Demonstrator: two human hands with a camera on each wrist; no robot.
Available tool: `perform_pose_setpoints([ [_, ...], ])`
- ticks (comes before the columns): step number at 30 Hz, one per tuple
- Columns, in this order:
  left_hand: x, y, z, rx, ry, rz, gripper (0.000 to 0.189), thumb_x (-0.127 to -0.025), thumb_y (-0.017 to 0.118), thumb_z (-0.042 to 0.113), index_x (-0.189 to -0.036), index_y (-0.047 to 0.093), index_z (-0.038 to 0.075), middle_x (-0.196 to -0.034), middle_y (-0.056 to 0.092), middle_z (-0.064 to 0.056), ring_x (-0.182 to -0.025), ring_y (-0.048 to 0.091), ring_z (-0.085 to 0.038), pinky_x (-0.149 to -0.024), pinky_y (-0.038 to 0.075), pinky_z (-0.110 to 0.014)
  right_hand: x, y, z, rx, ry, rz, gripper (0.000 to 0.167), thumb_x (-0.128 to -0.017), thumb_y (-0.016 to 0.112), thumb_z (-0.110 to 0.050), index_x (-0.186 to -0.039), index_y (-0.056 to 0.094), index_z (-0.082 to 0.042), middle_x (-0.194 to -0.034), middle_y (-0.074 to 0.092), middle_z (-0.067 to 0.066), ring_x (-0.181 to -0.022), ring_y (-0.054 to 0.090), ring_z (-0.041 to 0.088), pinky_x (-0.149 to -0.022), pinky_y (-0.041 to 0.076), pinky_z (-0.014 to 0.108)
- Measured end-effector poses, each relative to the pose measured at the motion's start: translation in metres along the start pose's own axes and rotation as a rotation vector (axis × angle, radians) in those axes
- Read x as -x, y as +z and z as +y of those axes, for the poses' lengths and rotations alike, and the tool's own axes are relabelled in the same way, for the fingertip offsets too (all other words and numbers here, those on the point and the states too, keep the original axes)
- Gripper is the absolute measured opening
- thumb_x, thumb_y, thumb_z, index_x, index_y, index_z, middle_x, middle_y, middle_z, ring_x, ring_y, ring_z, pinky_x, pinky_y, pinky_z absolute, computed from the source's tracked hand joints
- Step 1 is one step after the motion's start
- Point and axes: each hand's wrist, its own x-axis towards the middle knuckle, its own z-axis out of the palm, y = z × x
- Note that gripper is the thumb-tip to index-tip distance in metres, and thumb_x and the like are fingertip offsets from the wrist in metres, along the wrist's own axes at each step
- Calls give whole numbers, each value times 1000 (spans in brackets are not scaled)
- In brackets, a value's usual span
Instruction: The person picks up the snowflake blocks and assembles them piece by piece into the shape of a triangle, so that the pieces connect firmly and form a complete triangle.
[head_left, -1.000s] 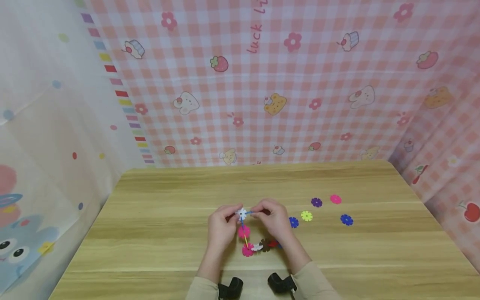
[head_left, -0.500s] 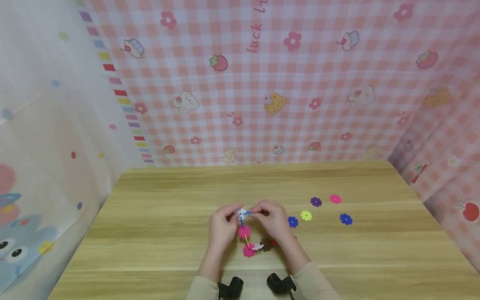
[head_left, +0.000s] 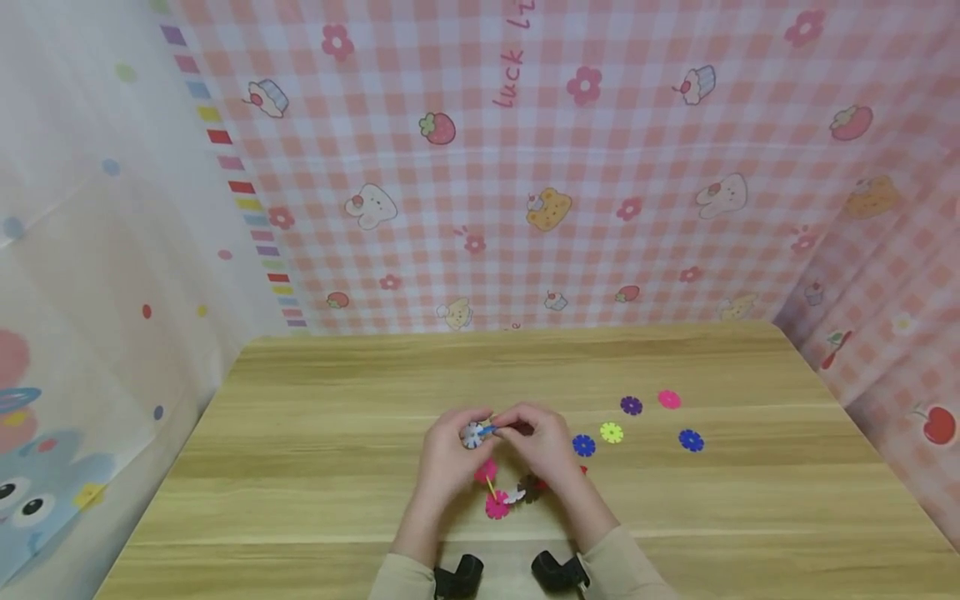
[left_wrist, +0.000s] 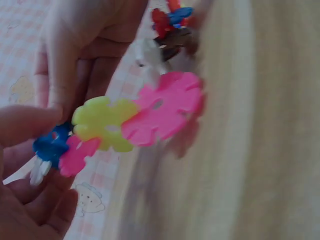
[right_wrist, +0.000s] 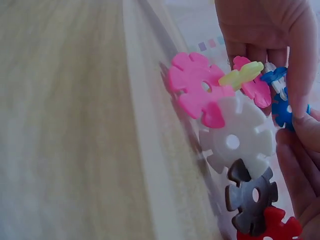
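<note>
Plastic by the look of it, so that chain of discs point(head_left: 497, 505) in the lower middle of the head view should be super light. Each disc's probably stiff with a little flex and kinda smooth; the slot joints are likely the weak spot if you twist. Your left hand point(head_left: 446, 450) has its fingers curled round the white disc point(head_left: 472, 434), and your right hand point(head_left: 542, 437) has finger and thumb pinched on the blue disc point(right_wrist: 281, 115). I'd grab the flat faces close to the joint and leave the notches uncovered.

Watch the trailing stretch: the brown disc point(right_wrist: 251, 197) and red disc point(right_wrist: 272, 227) run toward your right forearm point(head_left: 588, 500), which hides part of that end in the head view. Can't tell if the low bit touches the counter point(head_left: 337, 467).

Loose ones, right of centre: yellow-green piece point(head_left: 612, 432), purple piece point(head_left: 632, 405), pink piece point(head_left: 670, 399), outer blue piece point(head_left: 692, 440). The inner blue piece point(head_left: 583, 445) sits just beside your right hand, so mind it.
</note>
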Motion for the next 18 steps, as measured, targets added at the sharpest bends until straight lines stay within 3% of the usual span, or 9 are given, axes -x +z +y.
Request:
perform_pose_setpoints([
  [6, 1, 10, -1, -72, 77, 116, 24, -72, 78, -3, -94, 73, 8, -95, 70, -5, -91, 64, -22, -84, 54, -41, 0, -2, 0, -21, 13, -5, 14, -80, 77, 6, -86, 75, -7, -89, 73, 6, -81, 68, 19, -74, 57, 26],
  [10, 1, 12, -3, -63, 118, 183, 21, -70, 76, -8, -87, 72, 6, -88, 69, -5, -86, 65, -22, -80, 55, -40, -3, -10, 0, 7, -8, -60, 10, -83, 76, 1, -90, 75, -7, -92, 73, 5, -85, 68, 22, -78, 57, 29],
  [18, 2, 13, -2, -52, 72, 190, 21, -71, 77, -9, -84, 71, 7, -90, 69, -6, -87, 65, -23, -82, 56, -40, -5, -70, 16, 320, 100, -212, 14, -84, 77, -7, -98, 73, -6, -93, 70, 3, -84, 64, 18, -80, 54, 38],
])
